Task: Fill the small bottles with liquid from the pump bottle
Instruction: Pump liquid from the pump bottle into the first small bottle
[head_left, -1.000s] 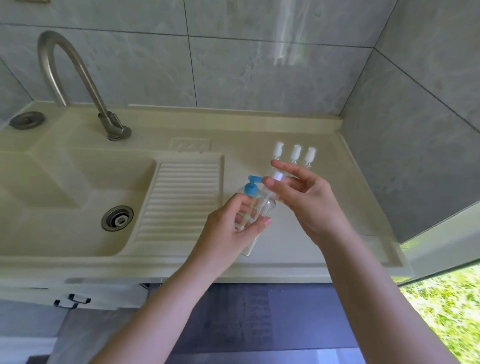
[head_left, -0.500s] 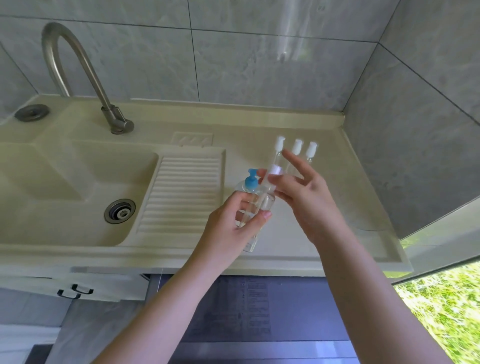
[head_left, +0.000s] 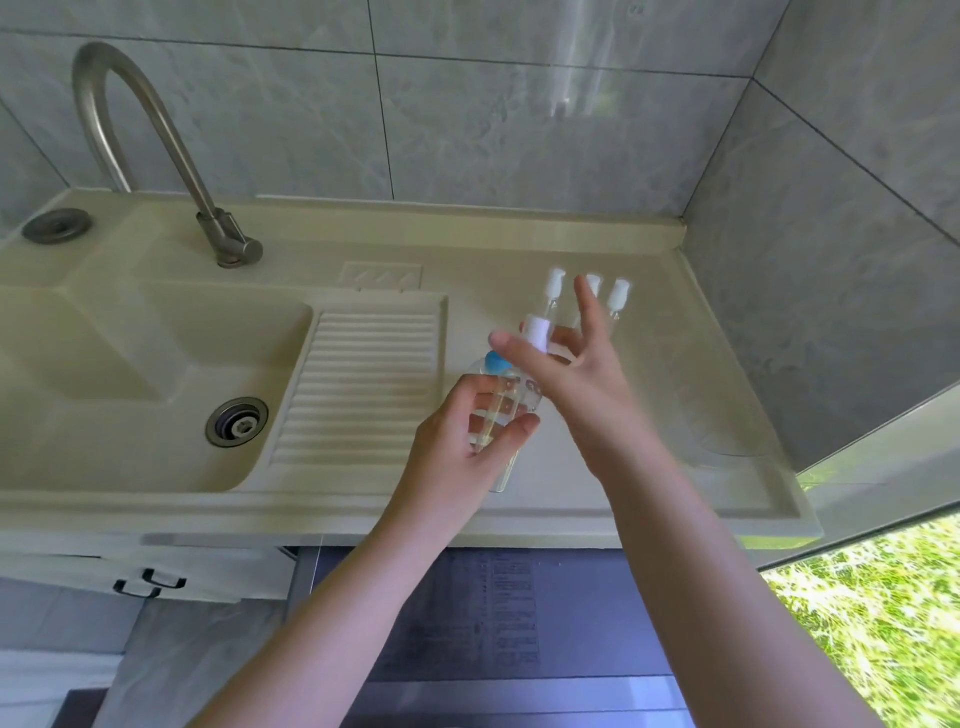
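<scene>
While a small bottle is gripped in the left hand over the counter, its white cap is pinched by the right hand. Filling looks unstarted; pump bottle sits behind, three capped bottles wait.

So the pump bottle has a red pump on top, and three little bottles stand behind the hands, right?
Not quite: the head view shows the pump bottle has a blue pump, not red. The three little bottles do stand behind the hands on the countertop.
</scene>
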